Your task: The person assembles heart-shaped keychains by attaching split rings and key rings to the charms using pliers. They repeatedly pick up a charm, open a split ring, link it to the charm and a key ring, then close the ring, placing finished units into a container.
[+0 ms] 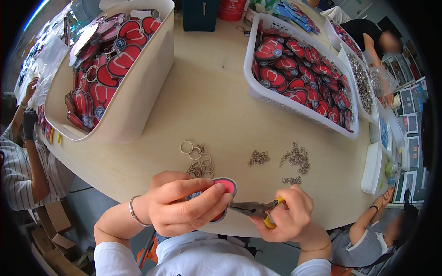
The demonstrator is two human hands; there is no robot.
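Observation:
My left hand (184, 204) pinches a red flip-flop-shaped keychain piece (231, 183) with a dark edge, its fingers covering much of it. In my right hand (290, 215) is a pair of pliers (251, 209) with yellow grips. The plier tips reach the keychain piece beside my left fingertips; whatever lies between the jaws is too small to make out. Just beyond my left hand lies a heap of metal split rings (201, 159). Small metal links sit in piles, one large pile (298, 158) and one smaller pile (258, 158).
A tall beige bin (156, 78) full of finished-looking red keychains stands at left. A white basket (301, 103) of red pieces is at far right. White trays (374, 168) line the right edge. Other people work at left, lower right and far right.

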